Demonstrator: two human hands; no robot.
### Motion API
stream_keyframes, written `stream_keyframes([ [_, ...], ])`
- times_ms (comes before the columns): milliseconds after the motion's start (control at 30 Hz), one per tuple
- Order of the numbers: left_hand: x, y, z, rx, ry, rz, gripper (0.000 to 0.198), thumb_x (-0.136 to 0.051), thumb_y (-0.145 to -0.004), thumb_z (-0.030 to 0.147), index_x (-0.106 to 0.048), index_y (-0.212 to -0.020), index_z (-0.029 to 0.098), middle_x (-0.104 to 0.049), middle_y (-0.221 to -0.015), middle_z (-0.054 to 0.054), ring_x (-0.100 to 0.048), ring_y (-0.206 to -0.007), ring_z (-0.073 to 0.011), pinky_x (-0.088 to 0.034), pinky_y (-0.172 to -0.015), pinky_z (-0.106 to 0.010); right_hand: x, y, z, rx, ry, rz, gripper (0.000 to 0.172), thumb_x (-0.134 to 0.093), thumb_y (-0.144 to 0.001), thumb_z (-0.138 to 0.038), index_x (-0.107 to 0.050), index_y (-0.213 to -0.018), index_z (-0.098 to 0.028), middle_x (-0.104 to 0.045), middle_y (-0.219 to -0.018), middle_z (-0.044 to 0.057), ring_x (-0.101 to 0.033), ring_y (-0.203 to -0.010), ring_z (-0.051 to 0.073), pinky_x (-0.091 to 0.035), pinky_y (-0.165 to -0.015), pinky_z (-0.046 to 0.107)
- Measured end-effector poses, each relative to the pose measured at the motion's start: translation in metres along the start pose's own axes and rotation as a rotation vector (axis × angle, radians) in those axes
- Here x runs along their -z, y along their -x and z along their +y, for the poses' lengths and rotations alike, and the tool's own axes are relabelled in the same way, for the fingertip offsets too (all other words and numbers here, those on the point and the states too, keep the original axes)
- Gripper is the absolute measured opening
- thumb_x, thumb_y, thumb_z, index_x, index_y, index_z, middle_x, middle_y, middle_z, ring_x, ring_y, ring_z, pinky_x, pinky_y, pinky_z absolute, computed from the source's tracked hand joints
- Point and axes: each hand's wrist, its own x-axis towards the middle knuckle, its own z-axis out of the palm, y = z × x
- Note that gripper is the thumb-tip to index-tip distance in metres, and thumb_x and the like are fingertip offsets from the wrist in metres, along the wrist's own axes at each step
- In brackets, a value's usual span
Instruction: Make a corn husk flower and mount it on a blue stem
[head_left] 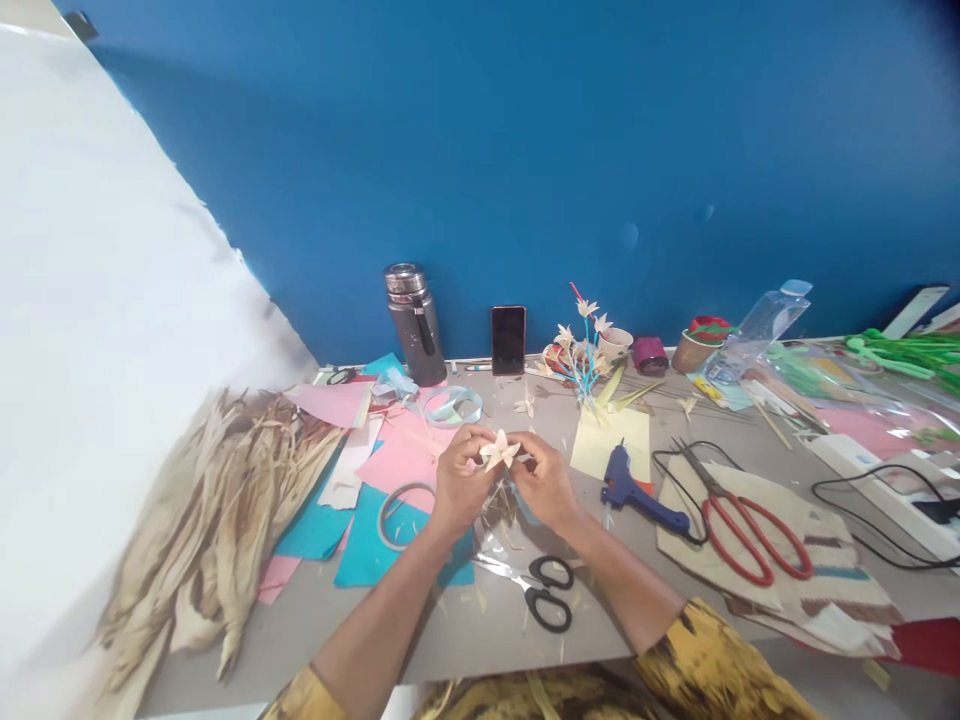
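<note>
A cream-coloured handmade flower [500,452] with pointed petals is held up over the table, pinched from both sides. My left hand [466,478] grips it at the left with fingers closed, and my right hand [541,482] does the same at the right. The flower's underside and my fingertips behind it are partly hidden. Below my hands lie black-handled scissors [551,592], blades pointing left, and a clear plastic wrap [499,520] with dry scraps. Left of my left wrist is a roll of tape [390,515] on blue paper [360,560].
Dried husks [232,500] heap at the left. A blue glue gun [637,492] and red-handled scissors [757,530] lie right. Behind stand a flask [416,335], a phone [508,340], finished flowers [586,335] and a tilted plastic bottle [765,325]. A white power strip [877,490] has black cables.
</note>
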Motion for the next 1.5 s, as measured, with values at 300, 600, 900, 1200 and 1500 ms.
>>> stream_keyframes([
  [300, 0.005, -0.008, -0.010, 0.253, 0.159, -0.041, 0.033, -0.088, -0.055, 0.030, -0.058, -0.060, 0.016, -0.051, -0.066, 0.004, -0.049, -0.060, -0.0099, -0.040, -0.058, -0.021, -0.002, -0.001, 0.005, 0.018, -0.054, -0.023, 0.024, -0.052, -0.074, -0.017, -0.073, -0.087, -0.017, -0.071, -0.085, 0.005, -0.063, -0.073, 0.017, -0.048, -0.060, 0.023],
  [600, 0.005, -0.007, -0.014, 0.242, 0.157, -0.077, 0.032, -0.088, -0.056, 0.030, -0.060, -0.064, 0.016, -0.062, -0.074, 0.000, -0.057, -0.068, -0.0128, -0.046, -0.063, -0.023, -0.002, -0.003, 0.013, 0.107, -0.046, -0.004, 0.012, -0.060, -0.080, -0.023, -0.069, -0.075, -0.018, -0.064, -0.074, 0.003, -0.059, -0.068, 0.016, -0.044, -0.059, 0.025],
  [900, 0.006, -0.006, -0.016, 0.155, 0.009, -0.074, 0.014, -0.078, -0.068, 0.029, -0.072, -0.071, 0.016, -0.068, -0.082, -0.004, -0.061, -0.072, -0.0159, -0.047, -0.064, -0.025, -0.002, -0.004, 0.017, 0.105, 0.006, 0.065, 0.011, -0.059, -0.081, -0.021, -0.067, -0.073, -0.019, -0.063, -0.071, 0.001, -0.056, -0.065, 0.016, -0.042, -0.060, 0.025],
  [1200, 0.007, -0.005, -0.026, 0.071, -0.141, -0.047, 0.010, -0.067, -0.074, 0.027, -0.072, -0.073, 0.018, -0.069, -0.076, -0.002, -0.062, -0.073, -0.0171, -0.047, -0.066, -0.026, 0.006, -0.001, -0.001, 0.090, -0.013, 0.087, 0.013, -0.060, -0.079, -0.021, -0.067, -0.091, -0.019, -0.064, -0.086, 0.003, -0.058, -0.071, 0.015, -0.046, -0.059, 0.023],
  [1500, 0.004, -0.003, -0.023, -0.015, -0.273, -0.098, 0.007, -0.066, -0.078, 0.025, -0.069, -0.076, 0.020, -0.067, -0.076, 0.000, -0.059, -0.072, -0.0161, -0.046, -0.071, -0.027, 0.006, -0.005, 0.005, 0.086, -0.127, 0.088, 0.014, -0.065, -0.080, -0.029, -0.064, -0.070, -0.019, -0.065, -0.086, 0.006, -0.061, -0.079, 0.018, -0.046, -0.061, 0.024],
])
